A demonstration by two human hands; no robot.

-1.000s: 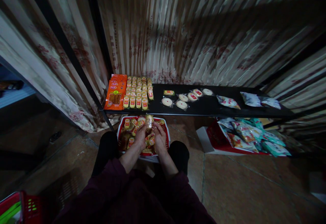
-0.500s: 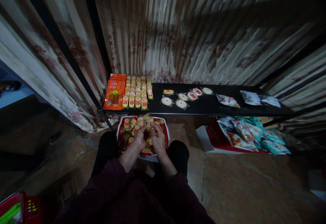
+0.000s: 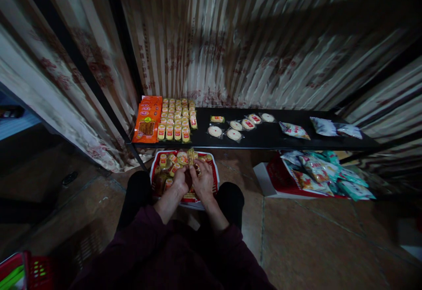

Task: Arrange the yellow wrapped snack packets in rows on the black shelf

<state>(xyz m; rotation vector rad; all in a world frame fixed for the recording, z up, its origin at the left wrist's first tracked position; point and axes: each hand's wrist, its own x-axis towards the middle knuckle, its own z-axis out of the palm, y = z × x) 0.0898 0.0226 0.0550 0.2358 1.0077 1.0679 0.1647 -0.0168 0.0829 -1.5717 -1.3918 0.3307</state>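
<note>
Both hands meet over a red box with a white rim, set between my knees and filled with small yellow wrapped cakes. One wrapped cake stands up on end at the fingertips of my left hand and my right hand. My left hand is closed, with its fingers pinched at the lower end of the cake. The right fingers are bent and press in from the other side. Part of the box's contents is hidden under the hands.
On the black shelf stand rows of wrapped cakes, orange snack packets, round wrapped biscuits and white bags. Below right, an open carton holds several bags. A red basket sits at lower left.
My right hand has shifted slightly left, closer to my left hand. The cake between them has turned from its broad side to a narrower side. The view has moved a little.
</note>
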